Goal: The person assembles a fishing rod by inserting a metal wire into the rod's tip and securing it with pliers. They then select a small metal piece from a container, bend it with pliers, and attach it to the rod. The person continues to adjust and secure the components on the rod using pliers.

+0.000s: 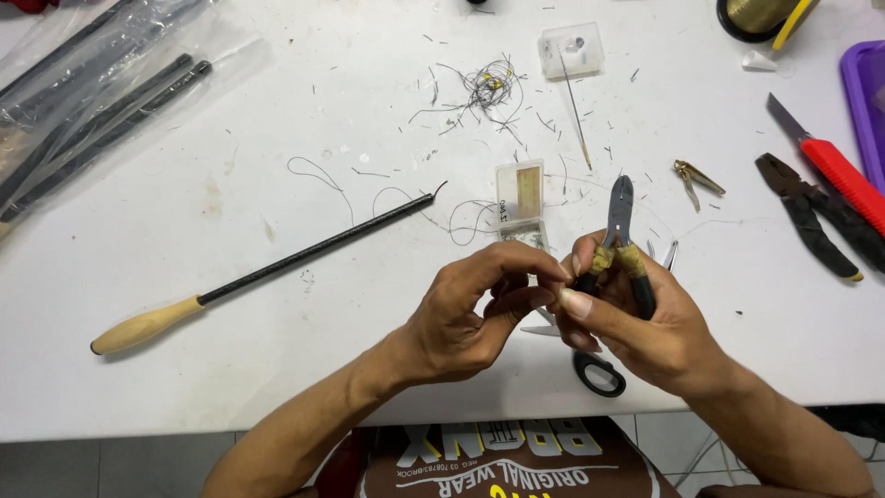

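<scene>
- white tabletop [277, 111] carries everything, littered with wire clippings and a little tangle of dark wire scraps [484, 88] up top, so anything tiny that drops will vanish in that mess; I'd keep the work low over a bare patch
- long black rod with a pale wooden handle [267, 272] lies diagonally left of the hands, thin thread trailing off its tip, well clear of both hands
- bagged black rods [83, 101] sit in the top left corner, out of the way
- right hand [645, 323] is wrapped round the handles of small pliers [622, 231], nose pointing up and away, thumb laid flat along the front; the nose looks shut but I can't tell if it's nipping anything
- left hand [470, 309] is curled with fingertips pinched together right up against the right thumb, touching it; whatever it pinches is too small to make out, probably fine wire
- my take on doing this bit well: brace both wrists together like that, let the pliers do the squeezing, and feed from the left fingertips rather than moving the tool
- black-handled scissors [595, 369] lie just under the right hand
- small clear box [519, 194] sits just beyond the hands, another clear box [572, 48] further up
- red-handled knife [830, 161] and dark pliers [811, 217] are off to the right, well apart
</scene>
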